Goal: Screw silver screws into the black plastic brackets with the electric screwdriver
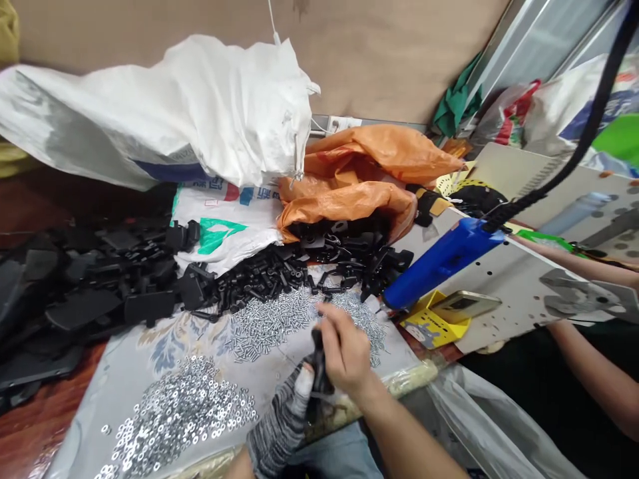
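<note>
Silver washers (pixel 174 412) lie heaped at left, with steel screws (pixel 269 326) just beyond them. The grey-gloved left hand (pixel 282 419) grips a small black plastic part (pixel 319 366), held between both hands above the screws, and the bare right hand (pixel 344 352) pinches it closed. Further right, a blue power tool (pixel 442 263) hangs near a co-worker's forearm (pixel 599 372)

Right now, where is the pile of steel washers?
The pile of steel washers lies lower left in the head view, beside the gloved left hand, below the steel screws.
</note>
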Demonstrator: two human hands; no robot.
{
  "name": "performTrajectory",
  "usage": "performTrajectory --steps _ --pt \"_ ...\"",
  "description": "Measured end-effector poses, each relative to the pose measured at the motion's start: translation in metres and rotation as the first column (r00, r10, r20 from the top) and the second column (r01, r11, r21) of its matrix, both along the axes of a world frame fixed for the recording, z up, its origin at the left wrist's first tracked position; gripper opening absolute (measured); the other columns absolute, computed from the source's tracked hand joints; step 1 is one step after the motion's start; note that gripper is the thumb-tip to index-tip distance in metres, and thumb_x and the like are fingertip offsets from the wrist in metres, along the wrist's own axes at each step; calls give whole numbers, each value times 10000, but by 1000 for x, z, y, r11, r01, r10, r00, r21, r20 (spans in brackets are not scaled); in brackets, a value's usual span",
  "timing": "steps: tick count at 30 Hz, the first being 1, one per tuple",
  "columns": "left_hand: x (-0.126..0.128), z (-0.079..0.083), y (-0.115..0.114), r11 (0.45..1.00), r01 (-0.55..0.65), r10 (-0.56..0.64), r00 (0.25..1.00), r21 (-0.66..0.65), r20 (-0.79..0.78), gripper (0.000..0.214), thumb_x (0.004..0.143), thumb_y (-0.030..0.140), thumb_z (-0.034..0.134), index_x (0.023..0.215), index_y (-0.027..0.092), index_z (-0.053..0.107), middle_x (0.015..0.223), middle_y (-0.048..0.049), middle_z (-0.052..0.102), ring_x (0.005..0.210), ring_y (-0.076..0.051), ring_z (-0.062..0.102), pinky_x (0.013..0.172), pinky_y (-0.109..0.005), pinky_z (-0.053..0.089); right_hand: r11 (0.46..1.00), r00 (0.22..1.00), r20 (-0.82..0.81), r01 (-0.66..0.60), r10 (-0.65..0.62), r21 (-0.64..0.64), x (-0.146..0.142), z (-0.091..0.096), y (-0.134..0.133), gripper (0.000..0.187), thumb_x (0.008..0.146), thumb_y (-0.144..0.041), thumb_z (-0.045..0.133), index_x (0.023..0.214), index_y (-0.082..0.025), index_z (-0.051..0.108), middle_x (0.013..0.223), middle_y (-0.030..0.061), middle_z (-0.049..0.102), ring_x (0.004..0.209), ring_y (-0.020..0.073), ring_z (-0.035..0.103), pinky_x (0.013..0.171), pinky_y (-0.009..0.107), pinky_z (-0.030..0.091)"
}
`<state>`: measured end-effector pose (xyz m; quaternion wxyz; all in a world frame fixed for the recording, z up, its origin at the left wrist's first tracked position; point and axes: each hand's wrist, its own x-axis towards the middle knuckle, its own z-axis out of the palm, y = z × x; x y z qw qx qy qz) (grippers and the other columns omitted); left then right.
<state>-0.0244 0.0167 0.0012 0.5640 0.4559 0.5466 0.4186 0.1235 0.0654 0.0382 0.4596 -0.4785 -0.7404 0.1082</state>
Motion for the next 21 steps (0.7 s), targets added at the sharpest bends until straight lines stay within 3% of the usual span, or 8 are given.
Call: performTrajectory --steps 2,4,8,12,14,16,19,21 --pt "1 1 1 998 68 -67 996 -10 59 455 875 554 573 1037 164 741 1026 -111 757 927 -216 712 893 -369 581 919 915 261 358 -309 -167 24 0 40 343 994 -261 394 1306 -155 485 1179 163 638 961 236 672 875 372 528" --pt "1 3 1 988 152 -149 981 -20 125 499 863 569 581 1169 197 707 989 -115 768 875 -227 721 801 -358 598 782 780 483 563 -398 -266 50 2 78 401 988 -295 441 1344 -110 447 1254 225 599 1062 286 656 901 402 508" --pt "1 4 0 977 213 -209 968 -13 138 630 829 637 582 1255 177 649 1060 -125 742 922 -238 706 809 -355 587 738 734 592 593 -331 -322 79 11 118 443 919 -306 590 1302 -105 496 1006 203 698 985 347 685 841 435 506" --pt "4 -4 8 999 7 -11 997 54 70 636 826 602 607 1296 175 598 1272 -146 673 1137 -277 658 1047 -445 499 765 731 612 569 -301 -302 65 22 99 412 936 -320 555 1303 -139 509 1052 186 704 965 338 689 822 433 507" --pt "5 -10 14 986 -87 80 995 142 58 634 868 585 555 1367 195 536 1401 -143 592 1276 -288 577 1149 -488 400 843 810 537 446 -236 -301 46 24 72 390 939 -356 560 1280 -170 538 1112 151 700 989 294 683 847 395 507" --pt "5 -15 18 956 -135 120 990 261 72 611 917 575 464 1414 220 491 1493 -123 507 1390 -285 464 1211 -501 303 934 924 380 158 -26 -320 24 24 43 314 925 -378 598 1177 -191 614 1111 101 706 977 233 678 848 327 505" --pt "5 -19 20 894 -161 150 987 418 59 560 949 526 414 1416 223 476 1518 -114 470 1432 -276 403 1222 -489 286 910 928 216 -216 304 -354 2 23 14 235 929 -415 610 948 -191 681 923 50 711 814 175 664 722 266 488" --pt "5 -17 16 880 -168 186 983 445 2 498 935 461 485 1371 221 486 1447 -123 531 1356 -267 497 1166 -475 382 902 924 168 -273 342 -335 -2 26 11 374 984 -445 511 752 -188 653 716 18 644 668 143 606 635 253 445"
